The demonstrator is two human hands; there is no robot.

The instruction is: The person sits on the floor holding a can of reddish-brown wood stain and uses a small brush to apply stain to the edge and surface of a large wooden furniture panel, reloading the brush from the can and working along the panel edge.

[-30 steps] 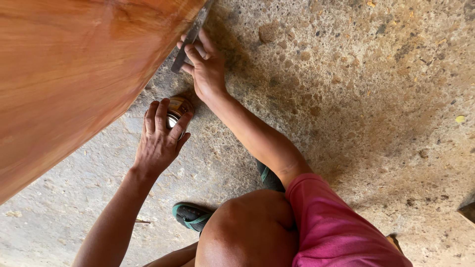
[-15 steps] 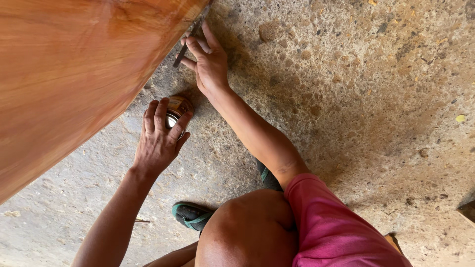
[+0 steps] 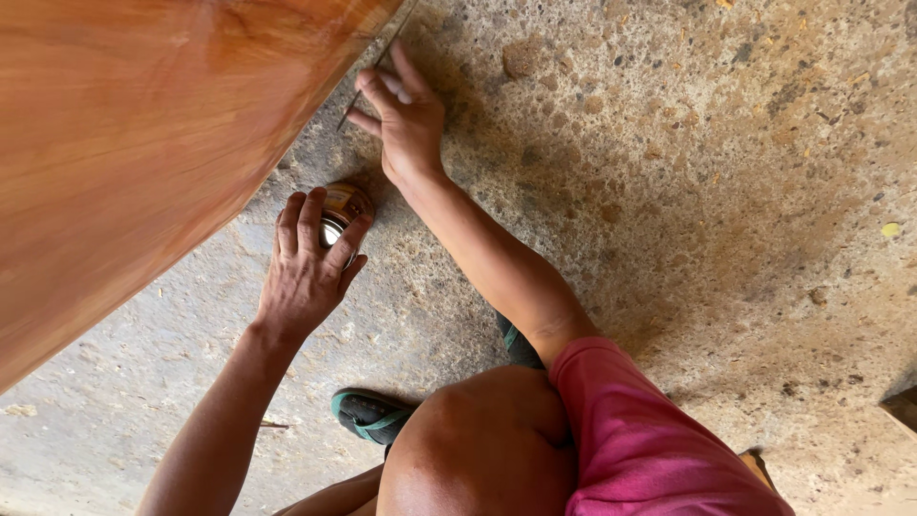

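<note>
— Where are we with the wood?

— From my feed, the broad face of the wooden panel [image 3: 143, 143] shows a warm reddish, glossy colour across all I can see, so I judge that face largely coated. The lower edge, down by the concrete floor [image 3: 688, 191], looks like the part in hand now.

— And the hands?

— My right hand [image 3: 406, 115] is up at that edge, fingers curled and pinching a thin dark brush handle [image 3: 368, 76] that runs along the panel's rim. The bristle end is hidden, so I cannot tell whether it touches wood.

— The left?

— My left hand [image 3: 306, 272] is spread over a small round tin [image 3: 342, 212] standing on the floor just below the panel's edge, fingers draped on its top and side in a loose grasp.

— Anything else?

— A green-strapped sandal [image 3: 368, 416] sits near my knee.
</note>
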